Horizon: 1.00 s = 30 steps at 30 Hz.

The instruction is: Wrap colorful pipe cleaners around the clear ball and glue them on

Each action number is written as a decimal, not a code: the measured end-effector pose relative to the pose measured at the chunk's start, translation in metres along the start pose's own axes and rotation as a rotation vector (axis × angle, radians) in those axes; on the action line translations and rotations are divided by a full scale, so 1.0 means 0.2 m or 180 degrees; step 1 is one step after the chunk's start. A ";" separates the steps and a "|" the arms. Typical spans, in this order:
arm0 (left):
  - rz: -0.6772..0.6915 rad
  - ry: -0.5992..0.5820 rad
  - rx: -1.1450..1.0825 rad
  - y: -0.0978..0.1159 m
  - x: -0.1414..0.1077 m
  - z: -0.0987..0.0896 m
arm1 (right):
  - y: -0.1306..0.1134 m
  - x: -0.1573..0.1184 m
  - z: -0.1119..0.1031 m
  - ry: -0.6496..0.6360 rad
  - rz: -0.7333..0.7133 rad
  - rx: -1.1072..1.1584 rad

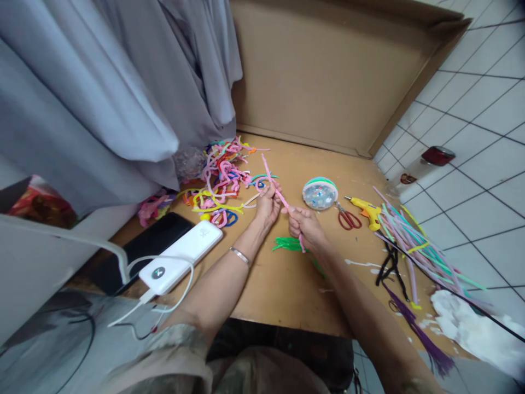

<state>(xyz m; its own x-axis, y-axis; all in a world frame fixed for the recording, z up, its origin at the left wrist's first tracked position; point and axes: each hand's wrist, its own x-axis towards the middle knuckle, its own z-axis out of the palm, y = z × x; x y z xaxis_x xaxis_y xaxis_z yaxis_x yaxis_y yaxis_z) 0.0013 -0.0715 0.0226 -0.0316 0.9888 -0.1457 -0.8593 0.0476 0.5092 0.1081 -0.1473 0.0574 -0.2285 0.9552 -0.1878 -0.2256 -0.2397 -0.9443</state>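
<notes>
A pink pipe cleaner (280, 196) runs slantwise between my hands over the middle of the table. My left hand (268, 206) pinches it partway along, and its thin upper end sticks out past the fingers. Lower down, my right hand (305, 227) has its fingers wrapped round the same pipe cleaner, with a short pink tail hanging beneath. Green pipe cleaners (287, 244) lie on the table just under the right hand and are partly hidden by it. A heap of mixed, bent pipe cleaners (225, 175) lies beyond and left of my left hand.
A round clear case (320, 194), red-handled scissors (349, 220) and a yellow glue gun (369, 210) lie to the right. Straight pipe cleaners (422, 246) and white stuffing (471, 328) are farther right. At left are a white power bank (184, 254) with cable and a black phone (164, 235).
</notes>
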 end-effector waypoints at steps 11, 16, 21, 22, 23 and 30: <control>0.0185 -0.0378 -0.0198 0.07 -0.02 0.04 | -0.01 -0.01 -0.08 0.0582 -0.0858 -0.1199; -0.0404 -0.1190 0.0915 0.01 -0.07 0.04 | -0.02 0.01 -0.13 0.0852 -0.1179 -0.1419; -0.0179 -0.1436 0.1482 -0.03 -0.09 0.04 | -0.02 0.01 -0.16 0.0659 -0.0945 -0.1242; -0.0120 -0.1457 0.1516 -0.03 -0.09 0.04 | -0.03 0.00 -0.16 0.0595 -0.0841 -0.1144; -0.0083 -0.1482 0.1562 -0.03 -0.09 0.04 | -0.03 0.00 -0.16 0.0539 -0.0736 -0.1053; 0.0009 -0.1449 0.1928 -0.03 -0.09 0.04 | -0.06 -0.02 -0.18 0.0300 -0.0477 -0.0795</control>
<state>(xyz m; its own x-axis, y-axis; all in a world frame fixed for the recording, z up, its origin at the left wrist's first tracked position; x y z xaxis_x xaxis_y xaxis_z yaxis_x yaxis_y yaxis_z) 0.0108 -0.0887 0.0291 0.2936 0.9435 0.1539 -0.4246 -0.0156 0.9052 0.1456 -0.1429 0.0598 -0.1189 0.9914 -0.0546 -0.0077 -0.0559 -0.9984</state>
